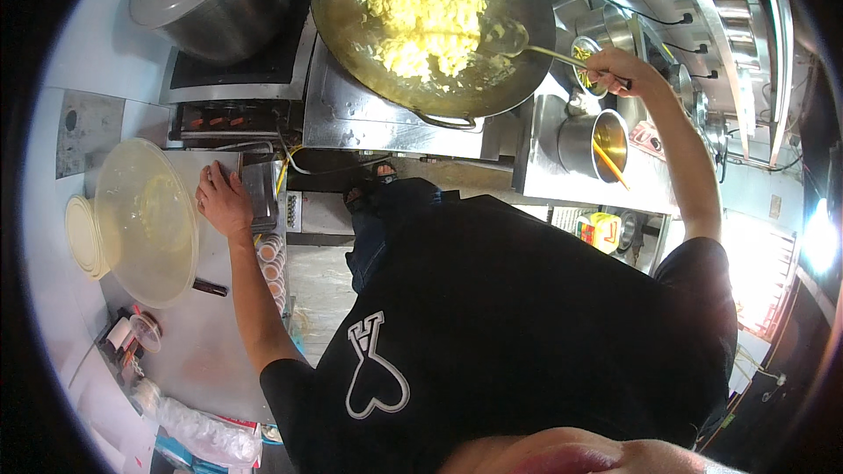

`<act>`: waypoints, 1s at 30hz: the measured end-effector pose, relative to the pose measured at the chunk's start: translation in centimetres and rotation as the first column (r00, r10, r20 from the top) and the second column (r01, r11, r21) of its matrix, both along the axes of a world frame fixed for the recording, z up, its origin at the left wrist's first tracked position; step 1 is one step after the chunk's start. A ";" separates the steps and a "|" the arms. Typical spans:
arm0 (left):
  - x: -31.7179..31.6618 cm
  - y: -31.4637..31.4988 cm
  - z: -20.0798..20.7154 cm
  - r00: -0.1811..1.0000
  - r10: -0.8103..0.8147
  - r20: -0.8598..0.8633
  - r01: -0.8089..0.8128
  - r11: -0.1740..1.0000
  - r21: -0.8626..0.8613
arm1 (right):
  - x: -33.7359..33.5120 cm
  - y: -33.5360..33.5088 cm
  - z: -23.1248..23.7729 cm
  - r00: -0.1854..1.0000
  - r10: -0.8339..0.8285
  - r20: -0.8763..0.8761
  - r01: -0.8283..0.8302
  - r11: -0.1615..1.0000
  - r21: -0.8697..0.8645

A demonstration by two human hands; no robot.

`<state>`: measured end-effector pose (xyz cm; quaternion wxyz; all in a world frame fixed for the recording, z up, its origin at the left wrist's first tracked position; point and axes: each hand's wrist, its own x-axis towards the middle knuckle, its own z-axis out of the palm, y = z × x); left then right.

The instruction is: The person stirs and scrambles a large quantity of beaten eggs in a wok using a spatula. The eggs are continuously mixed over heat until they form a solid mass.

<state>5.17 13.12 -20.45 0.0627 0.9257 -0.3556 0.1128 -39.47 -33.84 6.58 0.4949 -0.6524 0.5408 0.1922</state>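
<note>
My right hand (616,73) is closed round the long handle of a metal ladle (544,50). The ladle's round head is inside a large wok (351,44), touching the edge of a heap of yellow scrambled egg (421,0). Small bits of egg cling to the wok's wall. My left hand (224,200) lies on the edge of the side counter (206,325), fingers apart and holding nothing. Close beside it stands a big translucent plastic bowl (145,224) with a yellowish smear inside.
A lidded stockpot (224,22) stands on the stove at far left. Right of the wok are a steel pot (575,136) of amber liquid with an orange-handled utensil and a bowl of green pieces (583,57). A dark-handled tool (211,287) lies by the plastic bowl.
</note>
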 end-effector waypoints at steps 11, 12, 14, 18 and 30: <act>0.6 0.4 -1.1 0.999 -0.037 0.009 0.037 0.998 -0.048 | 10.3 3.6 -7.4 0.778 0.628 -0.026 -0.474 0.558 -0.681; 0.5 0.2 -1.2 0.999 -0.036 0.013 0.037 0.998 -0.048 | 8.7 3.6 -6.6 0.647 0.756 -0.097 -0.535 0.360 -0.764; 0.3 0.7 -0.5 0.999 -0.021 0.032 0.022 0.999 -0.024 | 9.3 5.9 -0.4 0.762 0.619 -0.189 -0.619 0.611 -0.494; 0.3 -0.1 -0.3 1.000 -0.015 -0.007 0.015 1.000 -0.023 | 5.1 0.6 0.9 0.874 0.409 -0.262 -0.474 0.834 -0.283; 0.0 0.1 0.0 0.999 -0.022 0.029 0.022 1.000 -0.008 | 18.5 -1.4 -3.1 0.643 0.686 -0.340 -0.748 0.465 -0.474</act>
